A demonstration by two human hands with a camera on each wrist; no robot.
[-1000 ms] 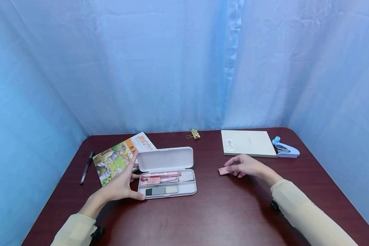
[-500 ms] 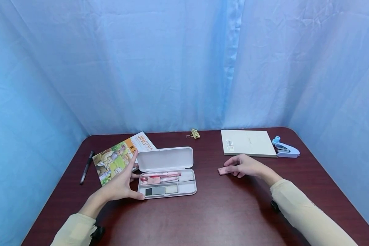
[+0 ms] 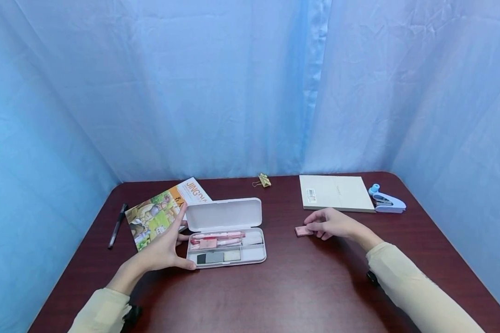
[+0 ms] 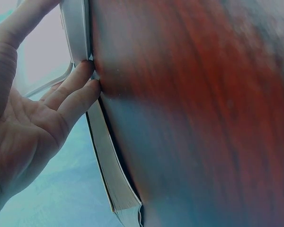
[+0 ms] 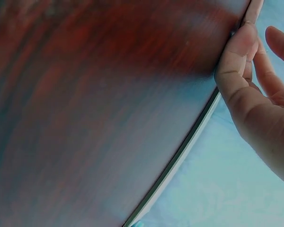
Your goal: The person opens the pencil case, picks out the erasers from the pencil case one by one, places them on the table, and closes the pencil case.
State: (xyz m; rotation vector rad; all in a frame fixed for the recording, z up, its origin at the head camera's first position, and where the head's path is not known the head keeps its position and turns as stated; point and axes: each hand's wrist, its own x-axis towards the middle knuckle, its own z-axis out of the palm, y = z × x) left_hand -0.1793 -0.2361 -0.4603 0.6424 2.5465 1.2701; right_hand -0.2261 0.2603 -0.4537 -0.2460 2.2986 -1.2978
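Left grip (image 3: 160,252) spread wide, I'm steadying the opened pencil case (image 3: 223,215); pens (image 3: 222,235) are lying inside, but my right grip (image 3: 332,224) is pinching a pink block (image 3: 302,231) outside, at three o'clock.

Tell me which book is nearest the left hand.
The illustrated book, partly hidden by the open pencil case; the plain cream book lies beside the stapler, nearer the right hand.

This is a curtained-off desk space, home or office unclear: pale-blue fabric curtains (image 3: 216,92) hang around a reddish-brown wood-grained table (image 3: 250,296) bearing a white rectangular pencil case (image 3: 224,216) and light-blue plastic stapler (image 3: 391,204).
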